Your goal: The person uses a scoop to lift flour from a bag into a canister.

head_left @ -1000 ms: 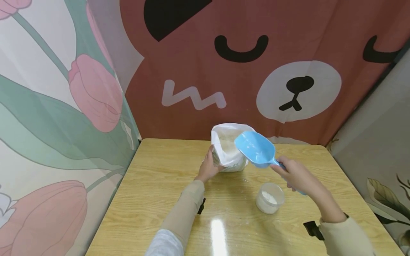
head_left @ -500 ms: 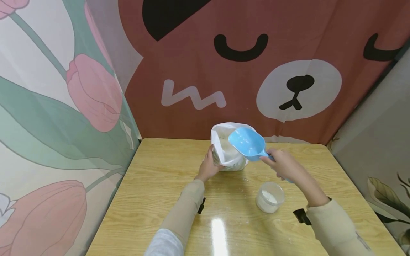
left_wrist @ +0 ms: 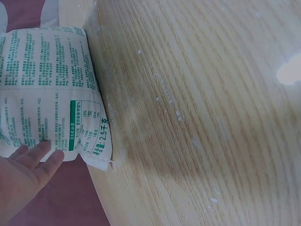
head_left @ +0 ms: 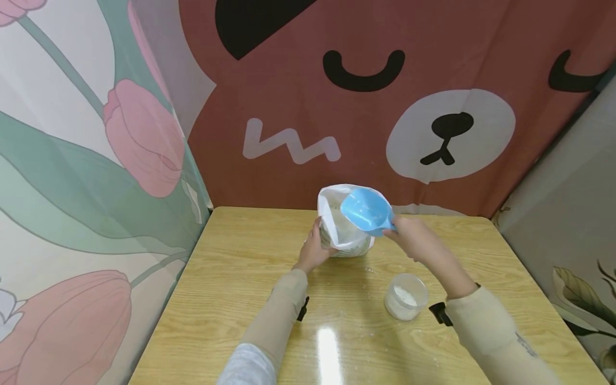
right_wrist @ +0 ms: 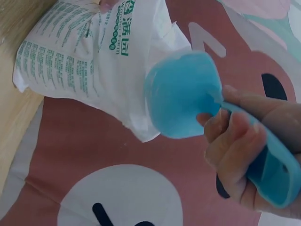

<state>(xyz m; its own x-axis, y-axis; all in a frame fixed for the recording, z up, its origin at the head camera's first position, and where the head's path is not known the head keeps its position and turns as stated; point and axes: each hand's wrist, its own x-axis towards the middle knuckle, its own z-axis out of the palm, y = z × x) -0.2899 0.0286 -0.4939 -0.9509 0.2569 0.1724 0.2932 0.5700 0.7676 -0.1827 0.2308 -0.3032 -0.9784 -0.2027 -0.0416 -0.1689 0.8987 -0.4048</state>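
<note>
A white bag of flour [head_left: 347, 243] with green print stands at the back of the table, its mouth folded open and pale powder inside. My left hand [head_left: 315, 251] grips the bag's left side; in the left wrist view its fingers [left_wrist: 44, 162] lie against the printed side. With my right hand [head_left: 414, 238] I hold a light blue scoop [head_left: 368, 210] by its handle, the bowl over the bag's mouth. Its bowl [right_wrist: 183, 96] overlaps the bag's rim in the right wrist view. A clear round tub [head_left: 406, 297] with white powder stands nearer, below my right hand.
The wooden table [head_left: 231, 299] carries white powder specks, plain in the left wrist view. A brown curtain [head_left: 269, 187] with a bear print hangs right behind its back edge. A flowered curtain [head_left: 96, 224] borders the left side and a pale one [head_left: 572, 214] the right.
My right hand has moved the blue scoop left and slightly up, further over the bag's mouth. My left hand, the bag and the tub have stayed in place.
</note>
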